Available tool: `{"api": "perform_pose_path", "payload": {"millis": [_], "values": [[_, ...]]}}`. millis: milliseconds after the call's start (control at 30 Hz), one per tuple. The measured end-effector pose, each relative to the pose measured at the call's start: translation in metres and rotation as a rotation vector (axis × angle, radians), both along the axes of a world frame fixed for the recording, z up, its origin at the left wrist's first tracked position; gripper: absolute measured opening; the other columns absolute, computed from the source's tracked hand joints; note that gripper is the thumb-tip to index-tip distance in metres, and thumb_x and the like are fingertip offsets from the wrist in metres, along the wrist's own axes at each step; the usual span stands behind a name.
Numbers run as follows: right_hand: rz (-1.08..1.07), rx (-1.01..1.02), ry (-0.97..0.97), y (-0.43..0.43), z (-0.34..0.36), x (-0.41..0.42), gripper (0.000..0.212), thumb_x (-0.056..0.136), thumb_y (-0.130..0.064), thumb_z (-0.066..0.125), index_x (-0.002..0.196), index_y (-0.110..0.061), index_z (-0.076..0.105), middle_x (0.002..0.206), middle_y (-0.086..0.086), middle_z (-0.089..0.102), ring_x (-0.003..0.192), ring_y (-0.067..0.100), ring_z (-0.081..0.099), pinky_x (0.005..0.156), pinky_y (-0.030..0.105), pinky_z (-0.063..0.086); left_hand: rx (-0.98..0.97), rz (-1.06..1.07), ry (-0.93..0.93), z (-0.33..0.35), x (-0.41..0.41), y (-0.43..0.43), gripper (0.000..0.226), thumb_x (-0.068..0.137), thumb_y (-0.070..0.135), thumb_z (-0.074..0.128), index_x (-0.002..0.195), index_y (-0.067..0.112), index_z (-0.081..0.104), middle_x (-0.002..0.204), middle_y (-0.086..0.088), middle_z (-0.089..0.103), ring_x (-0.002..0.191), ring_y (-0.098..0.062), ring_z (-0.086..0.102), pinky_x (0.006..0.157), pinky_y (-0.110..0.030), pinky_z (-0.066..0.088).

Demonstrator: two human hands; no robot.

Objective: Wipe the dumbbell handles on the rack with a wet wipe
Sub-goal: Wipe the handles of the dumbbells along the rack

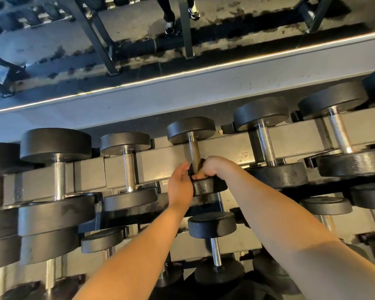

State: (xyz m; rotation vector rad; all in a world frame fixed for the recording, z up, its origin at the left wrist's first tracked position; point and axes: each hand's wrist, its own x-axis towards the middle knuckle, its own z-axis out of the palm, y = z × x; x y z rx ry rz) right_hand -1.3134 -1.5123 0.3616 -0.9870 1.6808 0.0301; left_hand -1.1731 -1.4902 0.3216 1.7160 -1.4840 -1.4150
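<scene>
A black dumbbell with a dull metal handle [192,153] lies across the top tier of the grey rack [156,163], at the middle. My right hand [212,167] curls round the near end of this handle, just above the near head [208,187]. My left hand [180,187] holds the left edge of that near head, its thumb up beside the handle. Dark material shows between the two hands at the handle; whether it is a wipe or the rack's cradle I cannot tell. No white wipe is visible.
More dumbbells with shiny knurled handles sit on both sides, such as a small one to the left [129,169] and larger ones to the right [266,146]. A lower tier holds another dumbbell [213,241]. Behind the rack is a mirror wall with a light strip [182,72].
</scene>
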Motion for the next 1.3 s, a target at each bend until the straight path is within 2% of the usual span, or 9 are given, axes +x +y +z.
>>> {"api": "perform_pose_path", "payload": {"millis": [167, 333, 533, 633, 767, 867, 1033, 1133, 1300], "values": [[-0.114, -0.023, 0.032, 0.005, -0.010, 0.006, 0.038, 0.091, -0.033, 0.072, 0.118, -0.008, 0.064, 0.097, 0.005, 0.062, 0.104, 0.026, 0.059, 0.092, 0.034, 0.044, 0.016, 0.066, -0.038, -0.006, -0.001, -0.004, 0.043, 0.105, 0.008, 0.036, 0.142, 0.021, 0.055, 0.134, 0.005, 0.061, 0.126, -0.011, 0.053, 0.105, -0.022, 0.037], [-0.349, -0.105, 0.190, 0.013, -0.025, 0.011, 0.033, 0.077, -0.040, 0.082, 0.084, -0.018, 0.059, 0.092, 0.005, 0.066, 0.095, 0.024, 0.063, 0.089, 0.037, 0.048, 0.031, 0.054, -0.013, -0.008, 0.000, -0.005, 0.042, 0.106, 0.009, 0.036, 0.142, 0.022, 0.054, 0.131, 0.006, 0.062, 0.124, -0.012, 0.053, 0.101, -0.022, 0.036], [-0.614, -0.217, 0.133, 0.027, -0.040, 0.014, 0.020, 0.086, -0.038, 0.068, 0.084, -0.018, 0.066, 0.088, 0.003, 0.070, 0.087, 0.025, 0.067, 0.091, 0.047, 0.052, 0.058, -0.065, -0.004, -0.004, 0.009, -0.011, 0.043, 0.108, 0.015, 0.037, 0.149, 0.028, 0.042, 0.133, 0.010, 0.054, 0.115, -0.009, 0.051, 0.078, -0.013, 0.038], [-0.676, -0.351, 0.174, 0.042, -0.035, 0.015, 0.025, 0.087, -0.045, 0.070, 0.078, -0.023, 0.066, 0.086, -0.001, 0.069, 0.089, 0.022, 0.061, 0.095, 0.045, 0.040, 0.090, -0.094, 0.077, -0.005, 0.015, -0.013, 0.045, 0.107, 0.017, 0.040, 0.151, 0.026, 0.037, 0.139, 0.007, 0.052, 0.119, -0.012, 0.052, 0.081, -0.014, 0.039], [-0.690, -0.486, -0.036, 0.047, -0.017, 0.020, 0.036, 0.077, -0.065, 0.063, 0.083, -0.030, 0.073, 0.084, -0.007, 0.073, 0.092, 0.020, 0.067, 0.096, 0.051, 0.047, 0.072, -0.144, 0.129, -0.001, 0.025, -0.011, 0.041, 0.107, 0.024, 0.045, 0.147, 0.029, 0.040, 0.136, 0.004, 0.054, 0.120, -0.014, 0.056, 0.086, -0.018, 0.040], [-0.598, -0.439, -0.205, 0.040, -0.001, 0.030, 0.040, 0.090, -0.058, 0.053, 0.094, -0.027, 0.076, 0.095, -0.004, 0.073, 0.098, 0.017, 0.065, 0.098, 0.044, 0.048, 0.007, -0.236, 0.196, 0.009, 0.024, -0.010, 0.040, 0.104, 0.029, 0.053, 0.142, 0.032, 0.043, 0.130, 0.009, 0.055, 0.117, -0.007, 0.056, 0.089, -0.018, 0.042], [-0.723, -0.592, -0.145, 0.035, -0.006, 0.039, 0.043, 0.104, -0.035, 0.035, 0.099, -0.012, 0.070, 0.100, 0.013, 0.068, 0.094, 0.021, 0.061, 0.088, 0.038, 0.051, -0.023, -0.273, -0.021, 0.006, 0.022, -0.031, 0.015, 0.096, 0.028, 0.066, 0.110, 0.024, 0.060, 0.102, 0.004, 0.069, 0.095, -0.012, 0.066, 0.085, -0.031, 0.053], [-0.727, -0.633, -0.020, 0.036, -0.020, 0.038, 0.046, 0.102, -0.039, 0.028, 0.095, -0.014, 0.066, 0.094, 0.007, 0.065, 0.096, 0.025, 0.060, 0.091, 0.050, 0.051, 0.010, -0.199, -0.136, 0.002, 0.025, -0.044, 0.009, 0.092, 0.028, 0.071, 0.095, 0.025, 0.063, 0.093, 0.005, 0.069, 0.086, -0.012, 0.065, 0.070, -0.026, 0.048], [-0.752, -0.740, 0.208, 0.037, -0.033, 0.050, 0.045, 0.107, -0.033, 0.030, 0.103, -0.010, 0.068, 0.098, 0.005, 0.065, 0.092, 0.020, 0.060, 0.084, 0.040, 0.051, 0.338, -0.408, -0.262, -0.008, 0.012, -0.059, 0.016, 0.096, 0.024, 0.061, 0.091, 0.015, 0.074, 0.098, -0.006, 0.073, 0.092, -0.021, 0.067, 0.086, -0.033, 0.054]]}}
